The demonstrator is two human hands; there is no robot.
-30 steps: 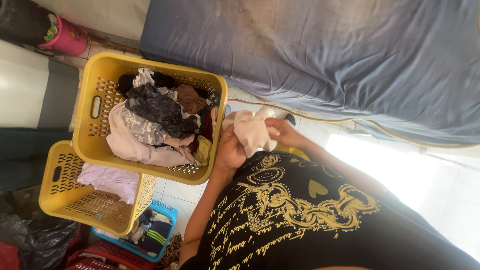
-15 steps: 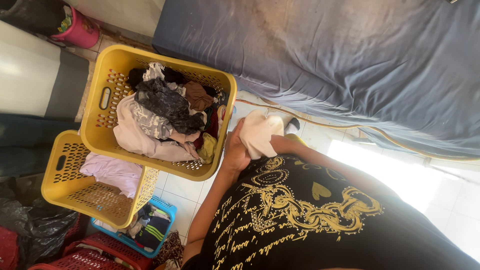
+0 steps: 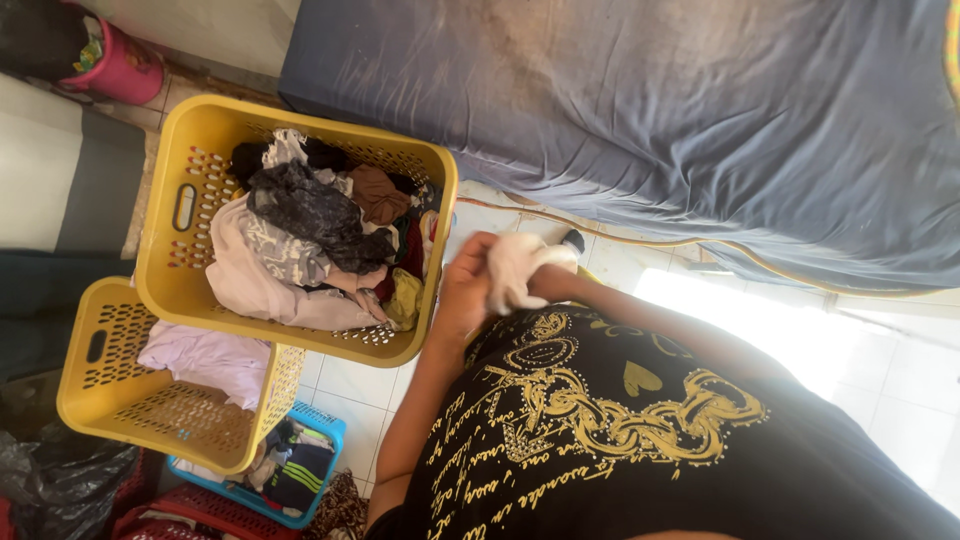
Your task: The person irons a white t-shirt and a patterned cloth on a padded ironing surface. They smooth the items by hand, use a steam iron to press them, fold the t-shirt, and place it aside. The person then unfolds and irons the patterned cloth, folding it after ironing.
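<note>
A small white garment is bunched between both my hands, just in front of my black shirt with gold print. My left hand grips its left side, right beside the rim of the large yellow laundry basket. My right hand holds the other side and is mostly hidden behind the cloth. The basket is piled with mixed clothes in grey, pink, brown and black.
A second, smaller yellow basket with a pale pink garment sits lower left, above a blue crate of clothes. A bed with a dark blue sheet fills the top. A pink bucket stands top left. The floor is white tile.
The white garment has been gathered into a tighter bundle between my hands. The view has shifted slightly, so the baskets sit lower and further right in the picture.
</note>
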